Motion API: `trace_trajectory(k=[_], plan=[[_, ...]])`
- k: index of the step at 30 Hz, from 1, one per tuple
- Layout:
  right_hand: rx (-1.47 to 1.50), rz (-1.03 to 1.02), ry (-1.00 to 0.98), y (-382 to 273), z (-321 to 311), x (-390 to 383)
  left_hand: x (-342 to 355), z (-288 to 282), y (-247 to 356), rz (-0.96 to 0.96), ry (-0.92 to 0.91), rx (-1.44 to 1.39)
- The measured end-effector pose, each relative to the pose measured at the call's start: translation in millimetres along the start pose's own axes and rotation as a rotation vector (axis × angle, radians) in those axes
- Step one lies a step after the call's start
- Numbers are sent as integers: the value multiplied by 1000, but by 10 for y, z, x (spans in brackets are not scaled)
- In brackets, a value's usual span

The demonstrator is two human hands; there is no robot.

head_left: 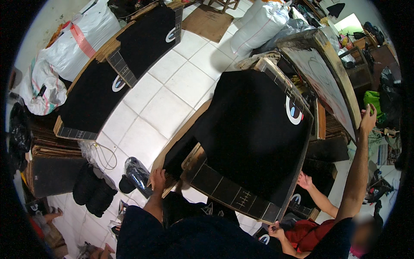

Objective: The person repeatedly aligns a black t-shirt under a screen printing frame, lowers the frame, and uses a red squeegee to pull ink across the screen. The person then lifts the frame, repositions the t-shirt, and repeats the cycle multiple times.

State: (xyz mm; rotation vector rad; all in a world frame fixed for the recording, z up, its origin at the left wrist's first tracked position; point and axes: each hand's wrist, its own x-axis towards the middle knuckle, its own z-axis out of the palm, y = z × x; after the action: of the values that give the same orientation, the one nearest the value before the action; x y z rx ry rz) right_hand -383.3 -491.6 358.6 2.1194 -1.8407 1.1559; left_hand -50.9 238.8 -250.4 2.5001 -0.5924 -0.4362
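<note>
My left hand (158, 181) is closed on the edge of the black fabric (177, 157), beside a tan board edge (170, 140). A large black garment (250, 134) lies spread on a board with dark gridded ends (224, 192), showing a white, blue and red print (295, 110). My right hand (368, 114) grips the edge of a wood-framed screen (321, 82), which is raised and tilted to the right of the garment. A co-worker in red (302, 235) is at the lower right, one hand (305, 180) by the board's right edge, the other (274, 228) at its near corner.
More printed black garments on boards (144, 41) stand at left beside white sacks (77, 47). A plastic-covered roll (137, 172), black bundles (92, 190) and stacked boards (54, 172) are lower left. White sacks (254, 30) stand at back. Another person (54, 228) shows at lower left.
</note>
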Motion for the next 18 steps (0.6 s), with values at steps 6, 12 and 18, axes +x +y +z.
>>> trace_trajectory(k=[6,12,18], plan=[[125,-3,-6,8,9,44,704,-410,479,58,-2,216],[106,-13,-17,23,68,145,2326,-2125,2184,205,386,447],[-26,-34,77,-120,60,213,1988,-4979,2276,181,594,513]])
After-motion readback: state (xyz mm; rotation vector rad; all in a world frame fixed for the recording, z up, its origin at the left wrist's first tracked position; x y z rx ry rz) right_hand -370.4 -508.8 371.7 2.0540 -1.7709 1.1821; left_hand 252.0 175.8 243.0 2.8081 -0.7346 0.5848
